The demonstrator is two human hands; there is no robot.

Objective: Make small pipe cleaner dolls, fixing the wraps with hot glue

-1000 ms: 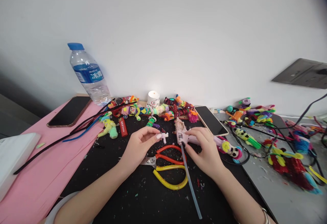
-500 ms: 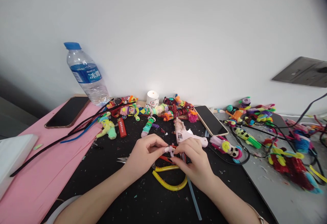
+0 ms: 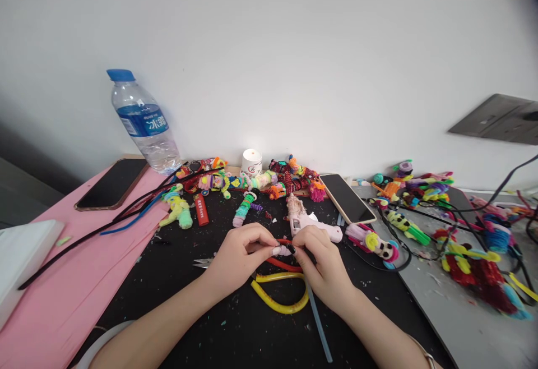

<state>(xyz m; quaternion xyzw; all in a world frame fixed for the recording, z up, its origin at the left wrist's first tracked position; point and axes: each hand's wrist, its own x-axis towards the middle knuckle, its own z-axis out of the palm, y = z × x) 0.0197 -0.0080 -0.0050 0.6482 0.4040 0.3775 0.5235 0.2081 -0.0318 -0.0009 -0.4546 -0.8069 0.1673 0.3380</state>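
My left hand (image 3: 237, 257) and my right hand (image 3: 321, 265) meet above the black mat (image 3: 202, 313). Both pinch one small white craft piece (image 3: 284, 250) between their fingertips. Just behind them lies a pink hot glue gun (image 3: 309, 222) with a clear glue stick (image 3: 317, 324) trailing toward me. Under the hands lie scissors with orange handles (image 3: 286, 263) and a tool with yellow handles (image 3: 279, 296).
A water bottle (image 3: 143, 125) and a phone (image 3: 112, 184) are on pink paper (image 3: 63, 285) at the left. A second phone (image 3: 347, 198), a white jar (image 3: 252, 161), a red lighter (image 3: 201, 208) and many pipe-cleaner figures (image 3: 290, 181) line the back. Cables and more figures (image 3: 471, 257) crowd the right.
My right hand left the glue gun and came over to my left hand. Both hands moved nearer to me and now pinch the small white piece together.
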